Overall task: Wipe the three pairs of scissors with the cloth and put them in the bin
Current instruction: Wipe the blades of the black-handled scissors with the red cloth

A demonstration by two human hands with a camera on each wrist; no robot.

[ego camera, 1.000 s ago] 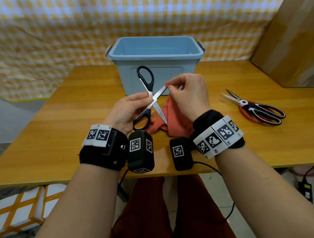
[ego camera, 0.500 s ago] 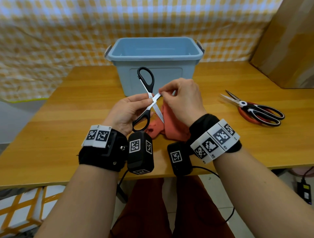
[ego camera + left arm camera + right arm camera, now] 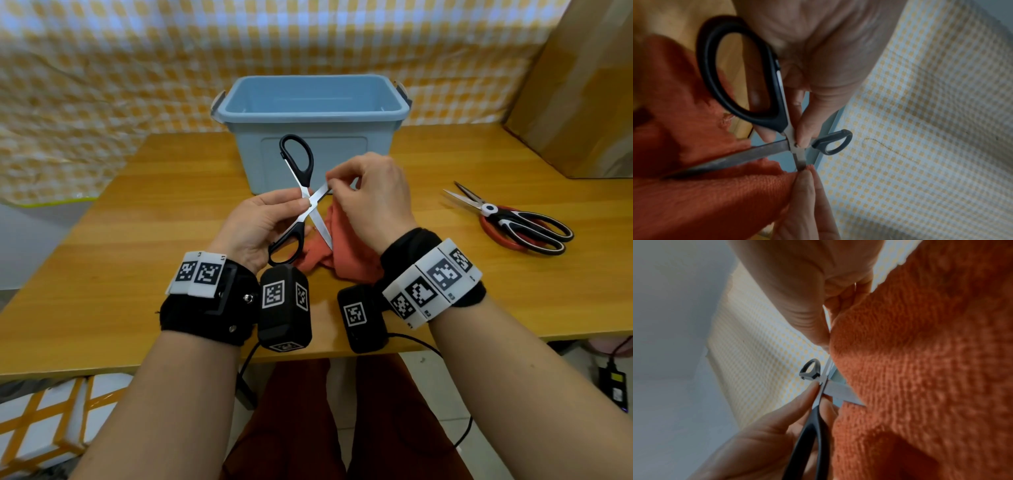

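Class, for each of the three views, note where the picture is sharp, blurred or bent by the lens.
Head view: evenly lit and sharp on the black scissors, table edge bowed by the wide lens. Left wrist view: orange cloth dark and smeared. Right wrist view: cloth soft, right hand near the lens blurred.

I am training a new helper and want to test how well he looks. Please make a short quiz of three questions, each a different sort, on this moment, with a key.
1. True or false: the black-handled scissors held by the left hand are spread open.
2. Multiple choice: the right hand pinches the orange cloth on
A. a handle loop
B. the upper blade
C. the rim of the blue bin
3. Fill in: the other two pairs of scissors lie on the wooden table, to the ____ of the hands.

Key: 1 true; 2 B; 3 right.
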